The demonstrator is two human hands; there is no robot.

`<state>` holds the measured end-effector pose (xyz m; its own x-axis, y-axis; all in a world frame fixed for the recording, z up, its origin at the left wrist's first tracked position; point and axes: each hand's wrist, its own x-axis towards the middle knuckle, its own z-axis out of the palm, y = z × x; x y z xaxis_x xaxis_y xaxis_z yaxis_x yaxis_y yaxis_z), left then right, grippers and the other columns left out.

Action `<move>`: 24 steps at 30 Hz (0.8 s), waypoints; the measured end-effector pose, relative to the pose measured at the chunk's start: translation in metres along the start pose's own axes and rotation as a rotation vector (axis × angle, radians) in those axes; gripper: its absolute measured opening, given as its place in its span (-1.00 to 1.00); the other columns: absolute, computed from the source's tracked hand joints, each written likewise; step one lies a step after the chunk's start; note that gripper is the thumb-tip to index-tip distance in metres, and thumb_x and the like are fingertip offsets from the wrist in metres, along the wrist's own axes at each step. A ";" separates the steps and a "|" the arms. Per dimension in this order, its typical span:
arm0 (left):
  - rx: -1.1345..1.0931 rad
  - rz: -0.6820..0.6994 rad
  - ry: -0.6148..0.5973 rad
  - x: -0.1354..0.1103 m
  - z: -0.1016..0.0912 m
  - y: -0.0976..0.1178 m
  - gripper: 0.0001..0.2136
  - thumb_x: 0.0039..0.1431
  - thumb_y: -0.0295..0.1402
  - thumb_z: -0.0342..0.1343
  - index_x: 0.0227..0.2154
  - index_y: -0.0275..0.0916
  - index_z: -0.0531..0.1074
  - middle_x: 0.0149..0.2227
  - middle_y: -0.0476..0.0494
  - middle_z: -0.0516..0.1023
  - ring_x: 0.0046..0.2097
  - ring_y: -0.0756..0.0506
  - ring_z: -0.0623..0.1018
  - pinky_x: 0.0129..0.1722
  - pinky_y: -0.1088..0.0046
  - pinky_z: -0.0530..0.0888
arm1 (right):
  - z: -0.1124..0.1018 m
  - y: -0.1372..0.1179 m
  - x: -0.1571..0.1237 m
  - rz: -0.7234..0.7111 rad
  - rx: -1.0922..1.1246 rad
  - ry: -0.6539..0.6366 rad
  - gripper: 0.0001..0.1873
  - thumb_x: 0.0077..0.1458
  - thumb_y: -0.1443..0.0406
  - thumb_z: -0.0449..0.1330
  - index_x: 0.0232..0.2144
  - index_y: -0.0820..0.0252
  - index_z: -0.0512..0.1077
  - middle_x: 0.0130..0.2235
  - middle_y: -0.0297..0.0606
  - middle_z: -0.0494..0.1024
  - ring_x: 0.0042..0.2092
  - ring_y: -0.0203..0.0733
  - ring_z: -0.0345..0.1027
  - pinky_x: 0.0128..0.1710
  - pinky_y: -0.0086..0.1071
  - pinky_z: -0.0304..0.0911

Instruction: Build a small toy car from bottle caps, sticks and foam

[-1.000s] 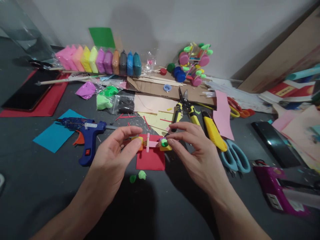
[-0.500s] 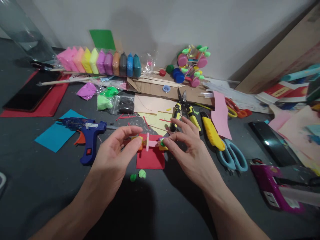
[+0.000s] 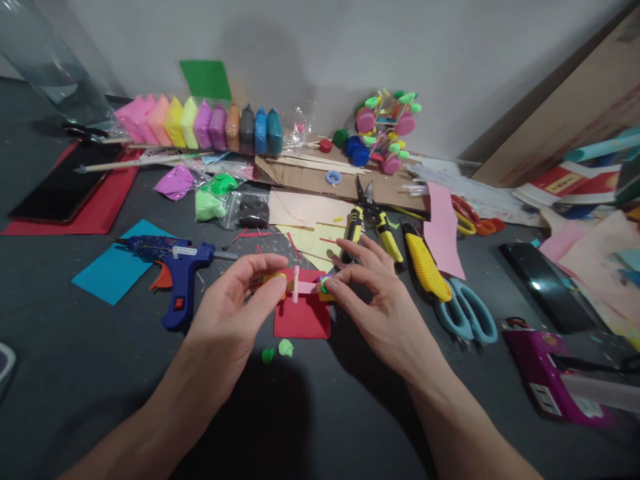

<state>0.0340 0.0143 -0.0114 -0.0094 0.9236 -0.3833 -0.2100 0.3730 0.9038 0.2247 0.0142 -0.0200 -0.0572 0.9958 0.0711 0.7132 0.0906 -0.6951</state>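
Observation:
My left hand (image 3: 235, 313) pinches the orange and yellow left end of a small craft piece (image 3: 298, 287), a pink stick with a cross piece. At the piece's right end, my right hand (image 3: 373, 300) presses thumb and forefinger on a green clay blob (image 3: 325, 287). The piece hovers just above a red paper square (image 3: 301, 319). Two small green clay bits (image 3: 278, 350) lie on the dark table in front of the square.
A blue glue gun (image 3: 177, 280) lies left of my hands on blue paper (image 3: 107, 270). Pliers (image 3: 373, 217), a yellow utility knife (image 3: 425, 267) and teal scissors (image 3: 467, 313) lie to the right. Clay packs (image 3: 200, 123) line the wall. A purple device (image 3: 550, 377) sits at right.
My right hand's fingers have slid left and closed in on the green blob at the piece's end. The left hand has held still.

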 end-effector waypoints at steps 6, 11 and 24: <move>-0.002 0.004 -0.012 0.000 -0.002 -0.001 -0.83 0.14 -0.25 0.32 -0.23 -0.16 0.57 -0.23 0.01 0.62 -0.20 0.00 0.53 -0.20 0.55 0.44 | 0.001 -0.001 0.000 0.005 0.000 -0.008 -0.71 0.23 0.10 0.21 -0.47 0.06 0.54 0.23 -0.20 0.47 0.42 0.14 -0.04 0.35 0.27 -0.11; -0.023 -0.011 -0.014 0.000 -0.002 0.001 -0.81 0.14 -0.24 0.33 -0.22 -0.16 0.56 -0.24 0.01 0.62 -0.22 0.00 0.53 -0.23 0.55 0.44 | -0.004 0.000 0.001 -0.021 0.010 0.000 -0.70 0.27 0.09 0.17 -0.43 0.05 0.56 0.18 -0.17 0.53 0.38 0.14 0.08 0.32 0.25 -0.02; -0.005 0.016 -0.002 0.000 -0.002 0.000 -0.82 0.13 -0.26 0.32 -0.23 -0.18 0.56 -0.24 -0.03 0.62 -0.21 -0.03 0.53 -0.21 0.52 0.45 | 0.003 0.003 0.001 -0.044 0.041 0.035 -0.75 0.27 0.13 0.19 -0.42 0.06 0.52 0.18 -0.15 0.52 0.40 0.09 0.05 0.35 0.22 -0.05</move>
<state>0.0320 0.0136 -0.0116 -0.0109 0.9296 -0.3685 -0.2146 0.3577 0.9088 0.2247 0.0156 -0.0236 -0.0629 0.9900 0.1260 0.6817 0.1349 -0.7191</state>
